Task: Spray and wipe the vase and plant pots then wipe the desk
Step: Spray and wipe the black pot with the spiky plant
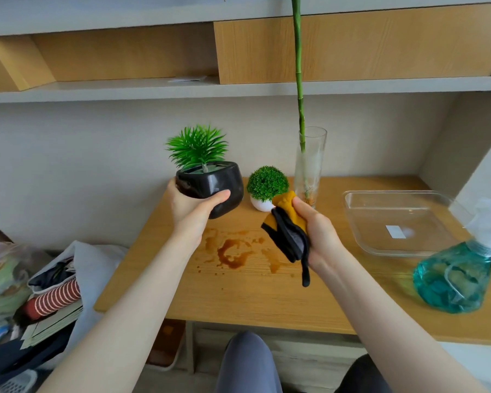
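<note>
Hands are both occupied above the wooden surface (267,293). Left hand (192,207) is gripping the black plant pot (219,184) from its near-left side, thumb lying across the pot's front, fingers wrapped behind; whether the pot is lifted clear or its base is touching the surface cannot be told. Spiky green plant (197,147) is standing upright in this pot. Right hand (319,235) is clutching a folded cloth (288,234), yellow outside with grey and black layers, thumb pressing on the yellow fold, and a black strip is hanging down below the hand.

Small white pot (260,204) with a round green bush (268,182) is sitting at about 12 o'clock on the surface, between the black pot and the glass vase (309,165), and is partly hidden by the cloth. Vase is standing upright just at 3 o'clock of the white pot, holding a tall green stalk (298,75) that is running out of the top of the frame.

Brown liquid stain (234,252) is spreading over the surface centre, beneath and between the two hands. Clear rectangular tray (352,205) is lying at 3 o'clock of the vase. Teal spray bottle (455,275) is standing at 4 o'clock, near the front edge, apart from both hands.

Pile of clothes (54,296) is lying at 8 o'clock, off the surface.
</note>
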